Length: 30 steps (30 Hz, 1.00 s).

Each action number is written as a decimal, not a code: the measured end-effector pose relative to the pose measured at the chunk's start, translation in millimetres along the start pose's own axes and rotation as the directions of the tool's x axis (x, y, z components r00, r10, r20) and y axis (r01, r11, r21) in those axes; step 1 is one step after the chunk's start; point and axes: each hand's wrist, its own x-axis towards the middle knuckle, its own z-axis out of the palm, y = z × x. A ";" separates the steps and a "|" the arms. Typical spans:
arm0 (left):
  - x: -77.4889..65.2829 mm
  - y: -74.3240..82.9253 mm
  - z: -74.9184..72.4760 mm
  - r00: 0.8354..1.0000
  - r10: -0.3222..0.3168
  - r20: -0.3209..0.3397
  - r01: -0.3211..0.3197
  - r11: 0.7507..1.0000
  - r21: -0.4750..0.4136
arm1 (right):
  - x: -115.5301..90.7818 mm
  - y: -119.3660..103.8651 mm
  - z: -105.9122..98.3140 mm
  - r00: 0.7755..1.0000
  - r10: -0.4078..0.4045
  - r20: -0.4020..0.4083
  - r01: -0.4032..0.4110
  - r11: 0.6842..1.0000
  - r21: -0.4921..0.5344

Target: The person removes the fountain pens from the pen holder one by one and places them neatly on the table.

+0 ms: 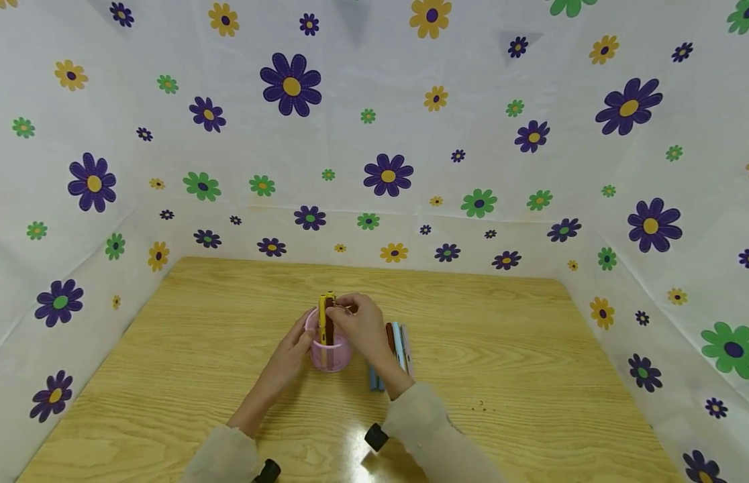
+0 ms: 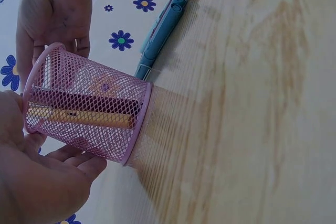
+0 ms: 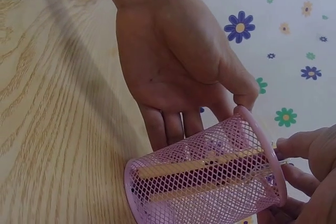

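A pink mesh pen cup (image 1: 331, 359) stands upright on the table. My left hand (image 1: 292, 350) grips it from the left, its thumb at the rim and its fingers round the side, as the right wrist view also shows. Inside stand a yellow pen (image 1: 322, 320), a dark brown pen (image 1: 329, 325) and another yellow one; their barrels show through the mesh. My right hand (image 1: 361, 325) is over the cup's right rim, with thumb and index finger pinching a pen's upper end. Which pen that is, I cannot tell.
Right of the cup, several pens lie on the wooden table (image 1: 495, 335): a brown pen (image 1: 389, 335), a light blue pen (image 1: 399, 345), a lilac pen (image 1: 407, 352) and blue pens (image 1: 373, 379) partly behind the right wrist. A flower-patterned cloth (image 1: 350, 147) borders the table.
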 end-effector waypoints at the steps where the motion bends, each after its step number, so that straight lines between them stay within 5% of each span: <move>1: 0.0 0.3 0.1 1.000 0.002 0.001 -0.002 1.000 -0.001 | 0.2 0.7 1.4 1.000 -0.001 -0.007 0.001 1.000 -0.010; 20: -0.3 -2.4 0.8 1.000 0.001 -0.017 0.000 1.000 0.021 | 3.7 13.4 9.9 0.997 0.039 -0.064 -0.039 0.999 -0.004; 30: 0.3 0.3 1.2 0.999 -0.014 -0.039 0.015 0.999 0.034 | 0.3 12.5 2.4 0.991 0.105 -0.082 -0.098 0.991 0.093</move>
